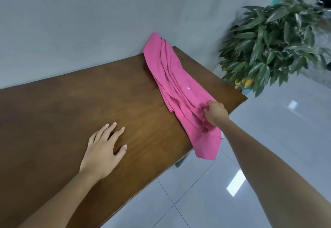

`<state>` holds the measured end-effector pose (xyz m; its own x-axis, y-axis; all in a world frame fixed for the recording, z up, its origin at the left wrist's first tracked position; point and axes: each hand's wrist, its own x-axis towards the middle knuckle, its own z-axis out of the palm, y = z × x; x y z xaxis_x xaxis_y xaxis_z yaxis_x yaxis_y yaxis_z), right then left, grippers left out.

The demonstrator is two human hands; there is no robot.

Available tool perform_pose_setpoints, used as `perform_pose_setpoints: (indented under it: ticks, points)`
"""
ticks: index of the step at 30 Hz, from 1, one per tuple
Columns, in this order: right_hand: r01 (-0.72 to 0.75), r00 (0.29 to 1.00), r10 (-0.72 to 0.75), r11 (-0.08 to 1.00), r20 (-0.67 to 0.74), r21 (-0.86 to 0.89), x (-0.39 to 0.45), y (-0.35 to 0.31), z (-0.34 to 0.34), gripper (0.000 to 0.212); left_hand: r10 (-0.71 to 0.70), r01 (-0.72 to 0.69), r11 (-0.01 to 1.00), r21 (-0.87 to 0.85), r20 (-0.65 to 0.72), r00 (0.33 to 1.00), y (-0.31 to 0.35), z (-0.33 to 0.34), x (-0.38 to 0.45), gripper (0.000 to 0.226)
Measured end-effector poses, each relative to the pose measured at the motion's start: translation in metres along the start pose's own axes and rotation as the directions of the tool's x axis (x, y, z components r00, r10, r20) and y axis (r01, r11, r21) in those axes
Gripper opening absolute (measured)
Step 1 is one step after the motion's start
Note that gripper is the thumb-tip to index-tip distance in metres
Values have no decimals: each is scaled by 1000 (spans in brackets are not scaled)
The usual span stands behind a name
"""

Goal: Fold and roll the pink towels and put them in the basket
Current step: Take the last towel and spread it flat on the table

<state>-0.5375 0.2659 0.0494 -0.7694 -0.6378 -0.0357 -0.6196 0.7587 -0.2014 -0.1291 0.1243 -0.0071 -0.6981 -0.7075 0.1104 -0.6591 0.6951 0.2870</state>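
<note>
A pink towel lies crumpled in a long strip along the right end of the brown wooden table. Its far end leans up against the grey wall and its near end hangs over the table's edge. My right hand grips a bunch of the cloth near the table's right edge, fingers curled into the folds. My left hand rests flat on the bare wood with fingers spread, well to the left of the towel. No basket is in view.
A leafy green potted plant stands on the floor past the table's right end. Glossy white floor tiles lie to the right and in front. A grey wall runs behind the table.
</note>
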Motion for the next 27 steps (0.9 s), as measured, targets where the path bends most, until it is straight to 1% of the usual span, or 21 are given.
perform_pose_setpoints:
  ticks: [2, 3, 7, 10, 14, 18, 21, 22, 23, 25, 26, 27]
  points:
    - [-7, 999, 4, 997, -36, -79, 5, 0, 2, 19, -8, 8, 1000, 3, 8, 1000, 0, -1, 1, 62]
    - [-12, 998, 6, 996, -69, -85, 8, 1, 3, 18, -12, 12, 1000, 5, 11, 1000, 0, -1, 1, 64]
    - [-25, 988, 38, 996, -148, 85, 8, 7, 2, 18, -19, 19, 1000, 7, 17, 1000, 0, -1, 1, 66]
    - [50, 973, 1, 975, -230, 217, -6, 7, -8, 17, -24, 24, 1000, 7, 26, 999, 1, 0, 1, 64]
    - [167, 954, -26, 874, -299, 457, -54, -9, -33, 19, -18, 17, 999, 42, 24, 1000, 2, -1, 1, 62]
    - [235, 946, -46, 782, -322, 577, -108, -25, -43, 14, -2, 0, 994, 111, 13, 1000, 4, 1, -1, 70]
    - [260, 946, -51, 709, -321, 656, -148, -39, -42, 13, -5, -6, 983, 183, 56, 998, 11, -1, 1, 70]
    - [270, 945, -56, 690, -323, 671, -160, -43, -40, 13, -13, 2, 987, 159, 70, 997, 16, -3, 3, 65]
    - [279, 944, -61, 677, -326, 682, -171, -46, -37, 12, -22, 15, 996, 87, 74, 997, 23, -6, 8, 56]
    - [302, 941, -91, 656, -325, 692, -189, -53, -33, 12, -19, 25, 985, -169, 34, 999, 43, -15, 19, 35]
    - [315, 940, -110, 645, -323, 696, -197, -56, -31, 13, -30, 34, 944, -327, 17, 999, 57, -23, 25, 26]
    - [328, 938, -130, 634, -322, 700, -203, -60, -29, 15, -59, 67, 871, -486, 32, 998, 72, -31, 31, 20]
